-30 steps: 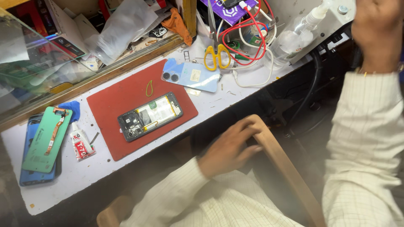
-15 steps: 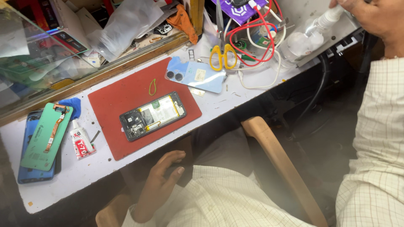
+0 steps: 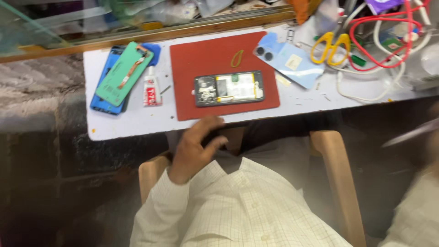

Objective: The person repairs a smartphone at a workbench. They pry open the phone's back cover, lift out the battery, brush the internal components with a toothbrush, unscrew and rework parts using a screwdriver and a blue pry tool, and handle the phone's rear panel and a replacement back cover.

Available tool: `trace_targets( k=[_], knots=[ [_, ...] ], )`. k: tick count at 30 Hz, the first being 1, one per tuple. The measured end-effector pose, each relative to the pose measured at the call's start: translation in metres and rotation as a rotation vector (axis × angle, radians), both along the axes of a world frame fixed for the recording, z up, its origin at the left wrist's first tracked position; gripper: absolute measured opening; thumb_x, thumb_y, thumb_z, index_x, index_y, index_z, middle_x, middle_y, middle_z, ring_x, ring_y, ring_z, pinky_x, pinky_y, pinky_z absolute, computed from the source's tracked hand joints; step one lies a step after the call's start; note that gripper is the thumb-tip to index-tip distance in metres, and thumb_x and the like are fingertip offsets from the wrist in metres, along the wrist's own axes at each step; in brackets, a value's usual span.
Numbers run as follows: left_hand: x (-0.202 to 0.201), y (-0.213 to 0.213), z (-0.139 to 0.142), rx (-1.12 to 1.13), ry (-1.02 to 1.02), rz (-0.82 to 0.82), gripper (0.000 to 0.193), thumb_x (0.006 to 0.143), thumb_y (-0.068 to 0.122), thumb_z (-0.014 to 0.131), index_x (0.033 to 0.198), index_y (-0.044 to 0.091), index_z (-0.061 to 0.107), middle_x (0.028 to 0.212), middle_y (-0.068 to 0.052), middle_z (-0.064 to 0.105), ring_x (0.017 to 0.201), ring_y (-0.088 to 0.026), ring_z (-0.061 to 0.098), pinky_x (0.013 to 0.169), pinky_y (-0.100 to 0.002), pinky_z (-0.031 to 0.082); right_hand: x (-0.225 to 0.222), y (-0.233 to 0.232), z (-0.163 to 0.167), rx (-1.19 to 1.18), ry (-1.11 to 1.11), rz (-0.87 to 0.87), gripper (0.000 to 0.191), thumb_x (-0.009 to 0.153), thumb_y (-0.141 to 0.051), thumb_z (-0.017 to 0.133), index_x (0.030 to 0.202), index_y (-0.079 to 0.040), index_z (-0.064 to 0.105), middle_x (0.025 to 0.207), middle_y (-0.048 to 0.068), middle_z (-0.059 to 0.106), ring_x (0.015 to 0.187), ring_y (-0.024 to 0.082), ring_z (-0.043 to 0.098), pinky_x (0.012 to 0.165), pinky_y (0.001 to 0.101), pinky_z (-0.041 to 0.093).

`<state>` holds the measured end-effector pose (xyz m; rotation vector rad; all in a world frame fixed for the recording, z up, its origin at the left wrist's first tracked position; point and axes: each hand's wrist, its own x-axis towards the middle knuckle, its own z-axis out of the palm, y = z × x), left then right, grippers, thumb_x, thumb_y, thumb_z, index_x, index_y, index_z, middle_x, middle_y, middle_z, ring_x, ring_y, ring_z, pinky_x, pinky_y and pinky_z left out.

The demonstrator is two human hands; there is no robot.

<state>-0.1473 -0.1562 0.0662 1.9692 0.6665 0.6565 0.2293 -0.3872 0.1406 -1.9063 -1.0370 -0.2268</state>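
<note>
The left hand [image 3: 194, 148] hangs loosely curled and empty at the bench edge, just below the opened phone [image 3: 229, 88] lying on the red mat [image 3: 215, 55]; it looks between steps, a reach up needed next; the right hand's grip I cannot tell.

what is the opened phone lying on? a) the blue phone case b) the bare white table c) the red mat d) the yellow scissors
c: the opened phone lies flat inside the red mat, with red showing on every side of it.
</note>
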Motion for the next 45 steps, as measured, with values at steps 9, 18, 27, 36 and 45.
trace_targets(
  k=[9,18,27,36,45],
  knots=[
    [0.011,0.095,-0.03,0.244,0.112,0.079,0.099,0.072,0.024,0.091,0.154,0.007,0.038,0.156,-0.019,0.045,0.146,-0.038,0.039,0.121,-0.047,0.032,-0.201,0.015,-0.086,-0.515,0.953,0.491,0.024,0.101,-0.016,0.053,0.121,-0.006,0.061,0.093,0.006,0.059,0.086,0.012,0.056,0.079,0.03,0.047],
    [0.012,0.103,-0.056,0.244,0.044,0.098,0.111,0.068,0.027,0.096,0.157,0.012,0.031,0.152,-0.013,0.052,0.147,-0.034,0.044,0.126,-0.051,0.025,-0.148,0.118,-0.055,-0.451,0.063,0.495,0.045,0.097,-0.008,0.065,0.142,-0.01,0.062,0.09,0.013,0.055,0.076,0.027,0.058,0.071,0.0384,0.047],
    [0.007,0.106,-0.061,0.163,-0.06,0.096,0.127,0.068,0.023,0.098,0.164,0.016,0.014,0.154,-0.011,0.053,0.148,-0.028,0.045,0.128,-0.049,0.028,-0.148,0.235,-0.064,-0.493,-0.394,0.696,0.033,0.093,-0.003,0.067,0.122,-0.016,0.077,0.088,0.012,0.061,0.083,0.032,0.065,0.068,0.0446,0.051],
    [0.014,0.108,-0.061,0.181,0.016,0.112,0.132,0.067,0.028,0.098,0.164,0.017,0.009,0.156,-0.008,0.049,0.149,-0.03,0.042,0.127,-0.049,0.027,-0.13,0.237,-0.057,-0.427,-0.081,0.683,0.026,0.097,-0.01,0.069,0.123,-0.009,0.076,0.088,0.017,0.061,0.075,0.031,0.061,0.07,0.0422,0.048],
    [0.042,0.139,-0.076,0.274,0.001,0.024,0.143,0.054,0.035,0.102,0.164,0.019,0.012,0.153,-0.017,0.051,0.142,-0.036,0.044,0.123,-0.051,0.034,-0.08,0.247,-0.095,-0.504,-0.349,0.761,0.021,0.099,-0.013,0.066,0.116,-0.007,0.075,0.092,0.018,0.064,0.086,0.037,0.063,0.079,0.0479,0.05]
  ],
)
